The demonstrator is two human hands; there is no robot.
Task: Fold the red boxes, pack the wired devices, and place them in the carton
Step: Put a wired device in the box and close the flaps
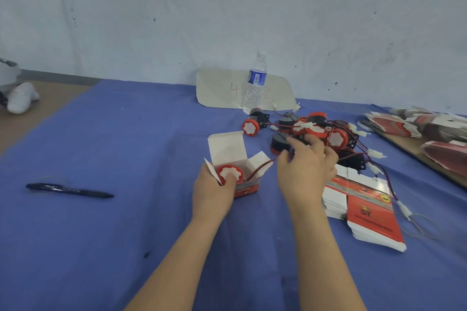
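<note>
The left hand (214, 190) grasps an open red box (246, 188) from its near side. The fingers wrap its wall and the thumb presses on the white face of the wired device (228, 171) that sits inside. The box stands on the blue cloth (126, 134) at the middle of the table, its white lid flap (226, 146) upright and its side flaps spread.

A red-and-black wire (261, 166) leads out of the box over its right flap to the right hand (307, 168). This hand hovers just beside the box with its fingers curled, and its thumb and forefinger pinch the wire's end.

Just beyond the right hand lies a tangled pile of wired devices (317, 130), red-capped and black-bodied with white plugs on their leads. One more device (251, 126) lies apart at the pile's left. To the right of the hand rests a stack of flat red boxes (369, 212).

Further right, more bundles of flat boxes (434, 129) lie on a brown board. A water bottle (255, 83) stands behind the pile, in front of a cardboard sheet (222, 88) marked 4 that leans on the wall. A black pen (69, 190) lies well to the left on the cloth.
</note>
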